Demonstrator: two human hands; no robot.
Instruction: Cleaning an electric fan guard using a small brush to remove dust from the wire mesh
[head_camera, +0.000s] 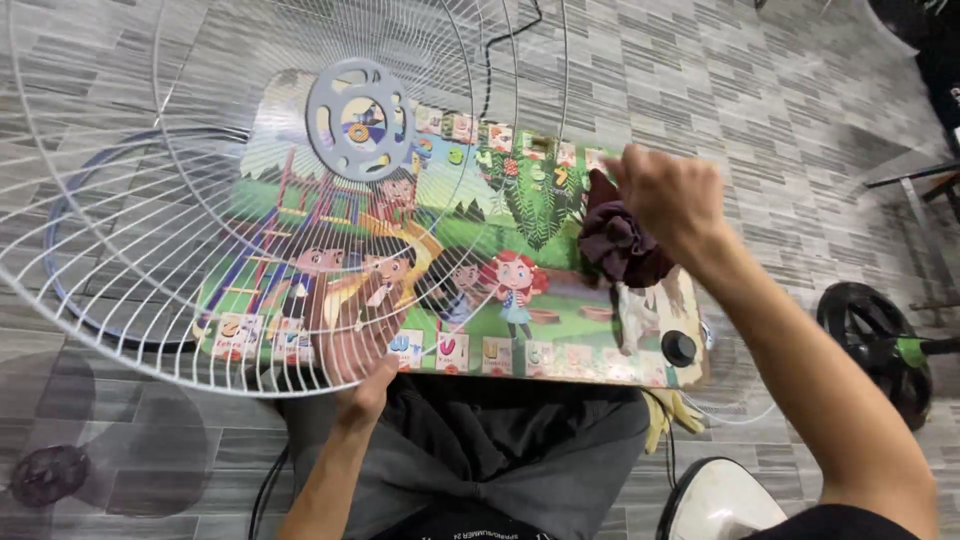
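So the left hand (362, 385) is gripping the lower rim of a big white wire fan guard (200, 230), holding it tilted over the left half of a small desk (560, 350) with a colourful cartoon top (kids, playground, letter tiles along the near edge). Right hand (668, 195) is closed around a bunched-up dark maroon rag (620, 245), up over the desk's right side. There's a black knob (679, 347) sitting near the desk's near right corner
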